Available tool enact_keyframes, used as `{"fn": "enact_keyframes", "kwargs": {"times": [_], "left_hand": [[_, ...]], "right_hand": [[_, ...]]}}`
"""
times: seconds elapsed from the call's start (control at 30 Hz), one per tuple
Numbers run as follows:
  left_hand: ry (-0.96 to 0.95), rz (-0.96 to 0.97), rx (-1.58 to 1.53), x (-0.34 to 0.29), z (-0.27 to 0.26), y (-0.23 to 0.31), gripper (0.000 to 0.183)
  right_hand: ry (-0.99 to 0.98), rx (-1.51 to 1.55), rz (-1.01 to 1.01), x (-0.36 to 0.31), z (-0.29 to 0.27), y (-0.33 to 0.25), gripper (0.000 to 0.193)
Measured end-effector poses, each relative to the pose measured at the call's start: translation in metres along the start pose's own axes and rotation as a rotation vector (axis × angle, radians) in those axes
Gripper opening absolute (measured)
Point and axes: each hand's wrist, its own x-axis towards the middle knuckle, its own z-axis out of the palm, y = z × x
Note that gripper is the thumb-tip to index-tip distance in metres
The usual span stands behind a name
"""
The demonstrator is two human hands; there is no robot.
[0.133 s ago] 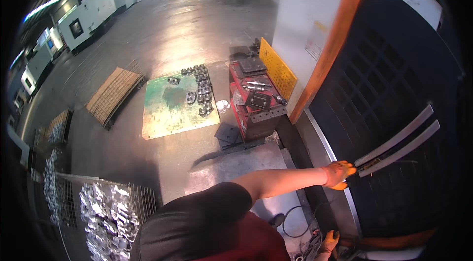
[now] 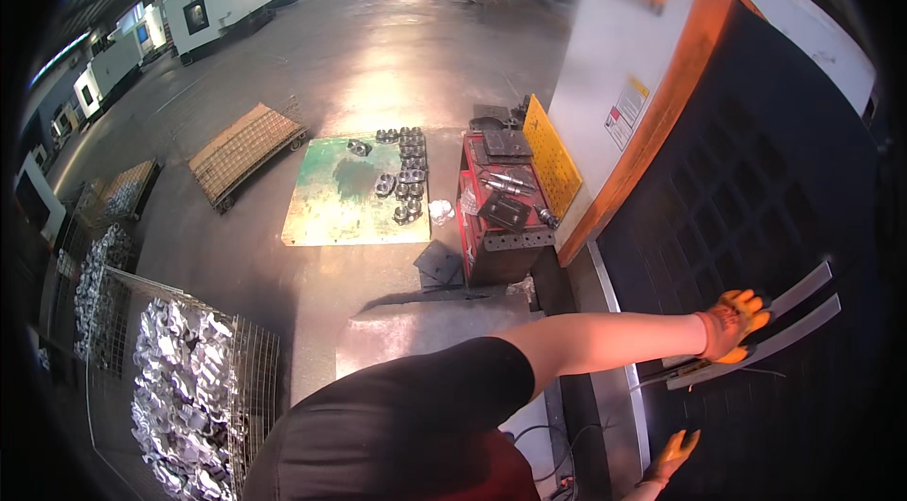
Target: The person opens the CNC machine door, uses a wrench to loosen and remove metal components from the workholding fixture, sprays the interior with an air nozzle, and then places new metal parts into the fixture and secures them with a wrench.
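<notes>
My left hand [image 2: 733, 326], in an orange work glove, reaches across to the right. Its fingers and thumb bend around the upper of two long pale door handles [image 2: 798, 293] on a dark machine door [image 2: 727, 189]. The second handle [image 2: 789, 340] runs alongside, just below. Lower down, my right hand [image 2: 673, 459], gloved too, is held up beside the door's lower part with its fingers stretched out and nothing in them.
A red tool cart [image 2: 470, 189] carries dark plates and metal tool holders. Machined metal parts [image 2: 410, 175] stand on a green-yellow board [image 2: 312, 217]. Silver castings [image 2: 184, 397] fill a wire cage [image 2: 250, 397] at the left. A metal platform [image 2: 397, 331] lies below my arm.
My left hand has moved from the handles' lower end farther up along them. My right hand has risen toward the door and its fingers are now extended. The view has shifted.
</notes>
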Motion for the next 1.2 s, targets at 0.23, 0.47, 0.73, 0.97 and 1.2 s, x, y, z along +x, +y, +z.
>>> {"fn": "enact_keyframes", "kwargs": {"times": [0.23, 0.47, 0.73, 0.97, 1.2], "left_hand": [[0.455, -0.054, 0.226, 0.130, 0.065, -0.006, 0.057], [0.550, 0.135, 0.208, 0.141, 0.076, -0.027, 0.036], [0.453, 0.049, 0.404, 0.146, 0.010, -0.087, 0.029], [0.548, -0.049, 0.391, 0.146, -0.063, -0.181, 0.028], [0.720, -0.169, 0.352, 0.159, -0.122, -0.268, 0.029]], "right_hand": [[-0.163, 0.579, 0.031, 0.178, 0.128, -0.062, 0.056], [-0.199, 0.486, -0.026, 0.192, 0.122, -0.041, 0.023], [-0.250, 0.298, -0.077, 0.187, 0.034, -0.029, 0.040], [0.322, -0.126, 0.101, 0.146, -0.101, 0.038, 0.055], [0.730, -0.623, -0.011, 0.128, -0.187, 0.069, 0.039]]}}
